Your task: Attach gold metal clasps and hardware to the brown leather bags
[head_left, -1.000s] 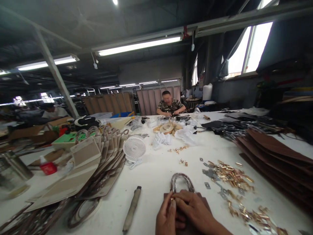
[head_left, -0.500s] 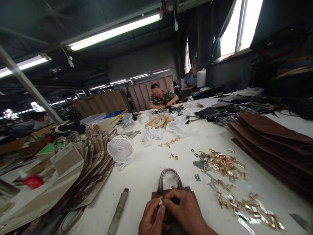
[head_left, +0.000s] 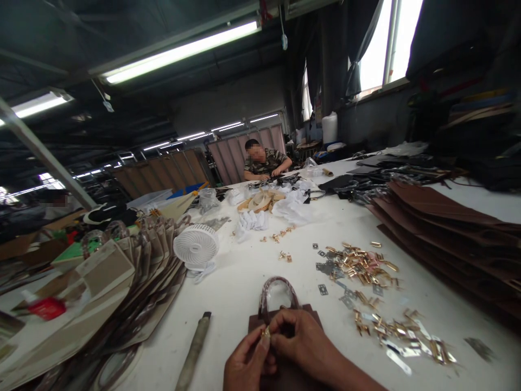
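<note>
A dark brown handbag panel (head_left: pixel 280 374) lies at the front of the white table, its plastic-wrapped loop handle (head_left: pixel 279 283) pointing away from me. Over it, my left hand (head_left: pixel 247 361) is closed, pinching a small gold metal fitting (head_left: pixel 264 332) between thumb and fingers. My right hand (head_left: pixel 303 339) is closed as well, its thumb and forefinger pressed together beside that fitting; what lies between those fingertips is hidden. The lower part of the brown panel is covered by both hands.
Gold fittings (head_left: pixel 360 263) and flat metal plates lie scattered to the right, before a stack of brown panels (head_left: pixel 439 228). A wrapped-handle tool (head_left: pixel 194 353), white fan (head_left: pixel 196 247) and beige bag panels (head_left: pixel 108 271) are left. Another person (head_left: pixel 264 160) sits across the table.
The view has shifted slightly, so most things sit a little further left. My two hands stay together at the gold fitting, with only small finger movement.
</note>
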The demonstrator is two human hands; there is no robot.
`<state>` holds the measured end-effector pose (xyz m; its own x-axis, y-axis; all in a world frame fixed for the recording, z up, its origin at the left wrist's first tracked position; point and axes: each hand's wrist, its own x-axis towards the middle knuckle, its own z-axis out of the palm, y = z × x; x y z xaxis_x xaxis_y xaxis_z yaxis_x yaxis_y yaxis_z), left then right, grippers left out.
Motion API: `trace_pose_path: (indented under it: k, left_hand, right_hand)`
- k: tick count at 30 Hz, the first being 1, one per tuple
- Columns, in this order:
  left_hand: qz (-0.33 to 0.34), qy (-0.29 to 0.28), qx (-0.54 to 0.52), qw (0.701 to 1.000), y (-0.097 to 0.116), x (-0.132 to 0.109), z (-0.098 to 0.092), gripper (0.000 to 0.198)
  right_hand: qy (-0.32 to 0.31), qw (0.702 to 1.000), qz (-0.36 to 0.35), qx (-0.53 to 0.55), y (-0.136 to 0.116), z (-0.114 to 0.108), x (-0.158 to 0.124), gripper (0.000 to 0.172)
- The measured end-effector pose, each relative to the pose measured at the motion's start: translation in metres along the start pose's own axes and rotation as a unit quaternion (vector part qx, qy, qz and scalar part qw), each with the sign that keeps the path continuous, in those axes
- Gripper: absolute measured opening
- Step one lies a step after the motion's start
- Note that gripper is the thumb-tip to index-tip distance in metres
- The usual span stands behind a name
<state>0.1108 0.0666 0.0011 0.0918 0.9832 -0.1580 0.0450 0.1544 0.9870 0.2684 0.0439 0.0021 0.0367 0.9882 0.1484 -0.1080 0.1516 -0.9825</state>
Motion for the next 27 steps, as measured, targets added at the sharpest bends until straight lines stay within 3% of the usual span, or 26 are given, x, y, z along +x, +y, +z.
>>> trace_pose_path:
  k: [4,15,22,27]
  left_hand:
    - [0.004,-0.025,0.013,1.0,0.006,-0.003,-0.002,0.075]
    - [0.001,-0.047,0.014,0.999,0.006,-0.004,-0.005,0.075]
    - [0.02,-0.01,-0.037,0.999,0.001,-0.006,0.002,0.066]
    - [0.028,-0.045,-0.026,0.998,-0.008,-0.004,0.0,0.054]
  right_hand:
    - [-0.037,0.999,0.0,0.01,-0.003,-0.006,-0.001,0.005]
    - [-0.032,0.987,-0.139,-0.075,-0.006,-0.006,-0.001,0.009]
    - [-0.008,0.99,-0.089,-0.107,-0.009,-0.005,-0.003,0.01]
    - [-0.039,0.997,-0.032,-0.056,-0.012,-0.008,-0.002,0.008]
